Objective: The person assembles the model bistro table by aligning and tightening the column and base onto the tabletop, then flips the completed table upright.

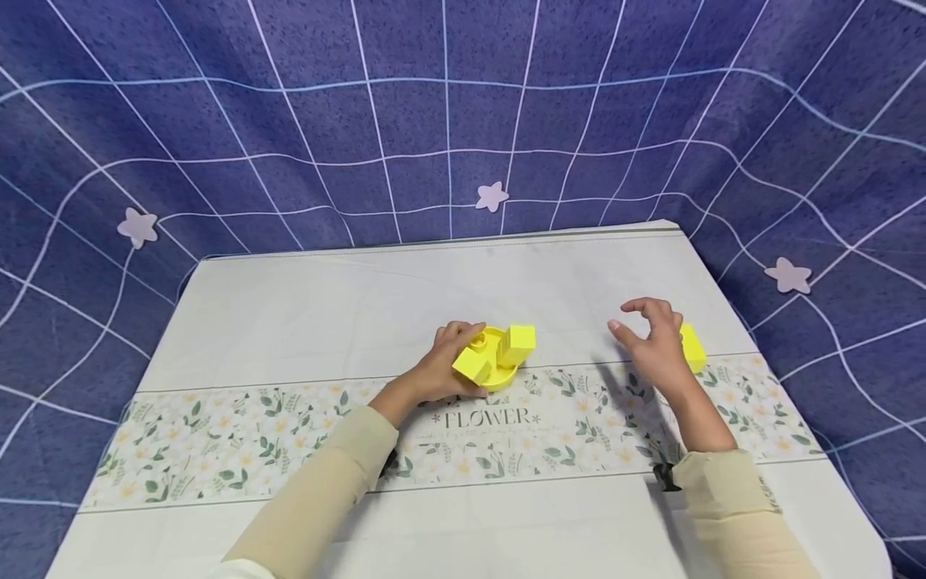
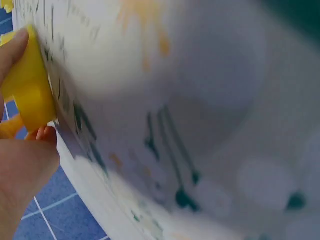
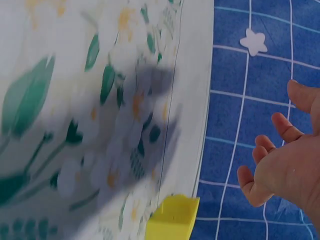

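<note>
Tablecloth [image 1: 289, 314] leaves open room at the left and toward its far edge. Right hand [image 1: 657, 346] hovers wide and empty; left hand [image 1: 441, 368] grips a round yellow tray [image 1: 499, 385] near the middle. Work seems partway: two blocks [image 1: 517, 346] stand on it, a loose block [image 1: 693, 349] lies near the right edge.
</note>
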{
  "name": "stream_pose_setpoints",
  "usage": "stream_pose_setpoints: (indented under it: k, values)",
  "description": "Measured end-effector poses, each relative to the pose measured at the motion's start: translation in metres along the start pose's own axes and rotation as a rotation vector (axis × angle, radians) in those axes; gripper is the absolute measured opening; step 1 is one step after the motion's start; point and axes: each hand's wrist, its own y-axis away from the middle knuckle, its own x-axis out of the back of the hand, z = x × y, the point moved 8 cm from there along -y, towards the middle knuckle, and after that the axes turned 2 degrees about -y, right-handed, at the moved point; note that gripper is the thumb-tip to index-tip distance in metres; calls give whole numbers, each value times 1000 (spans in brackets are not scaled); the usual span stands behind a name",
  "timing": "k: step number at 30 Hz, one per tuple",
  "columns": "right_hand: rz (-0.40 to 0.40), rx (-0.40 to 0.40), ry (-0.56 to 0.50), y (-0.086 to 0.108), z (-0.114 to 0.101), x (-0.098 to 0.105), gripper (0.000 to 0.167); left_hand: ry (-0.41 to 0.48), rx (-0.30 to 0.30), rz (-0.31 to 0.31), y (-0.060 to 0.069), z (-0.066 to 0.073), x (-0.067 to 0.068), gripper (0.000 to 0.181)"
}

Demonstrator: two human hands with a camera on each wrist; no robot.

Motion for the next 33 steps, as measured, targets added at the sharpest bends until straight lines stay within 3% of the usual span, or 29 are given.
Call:
stream_pose_setpoints:
  k: [4,8,14,20,29,33]
  values:
    - [45,1,21,2,7,14,35,20,30,-12,1,1,0,112]
    - [106,-43,84,6,21,30,39,16,102,21,5,-3,-2,119]
    - [162,-121,255,15,44,49,52,9,166,95,9,-8,-2,103]
    - [94,-227,371,23,62,52,65,38,141,96,9,-8,1,93]
    - [53,-308,396,29,77,51,72,91,171,46,7,-10,8,97]
    - [29,-338,410,30,82,51,73,93,175,66,9,-11,6,106]
